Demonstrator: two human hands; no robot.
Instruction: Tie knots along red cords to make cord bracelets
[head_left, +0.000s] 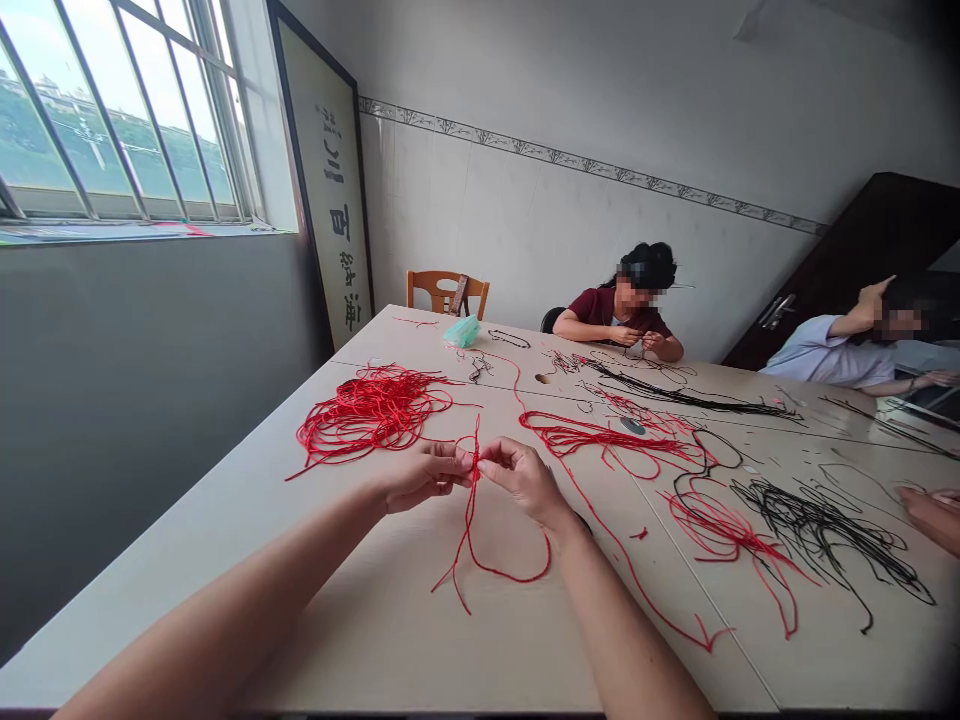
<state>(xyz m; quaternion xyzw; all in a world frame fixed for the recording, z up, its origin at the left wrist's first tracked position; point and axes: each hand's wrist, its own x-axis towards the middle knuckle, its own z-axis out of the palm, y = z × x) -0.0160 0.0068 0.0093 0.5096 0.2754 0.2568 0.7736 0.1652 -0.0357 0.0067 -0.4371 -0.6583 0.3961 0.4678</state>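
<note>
A red cord (470,510) is pinched between my two hands above the table, near the middle of the view. My left hand (429,474) closes thumb and fingers on it from the left. From the right, my right hand (519,478) grips the same cord at nearly the same spot. One short end stands up above my fingers; below them the cord hangs in a loop that curves right, with loose ends at the bottom. Whatever knot lies between my fingertips is mostly hidden. Just beyond my left hand lies a tangled pile of red cords (375,410).
Red cord bundle (600,438) and black cord pile (825,530) lie to the right on the pale table (247,570). A green plastic bag (461,332) sits near the far edge. One person (622,310) works with cords opposite; others are at the right.
</note>
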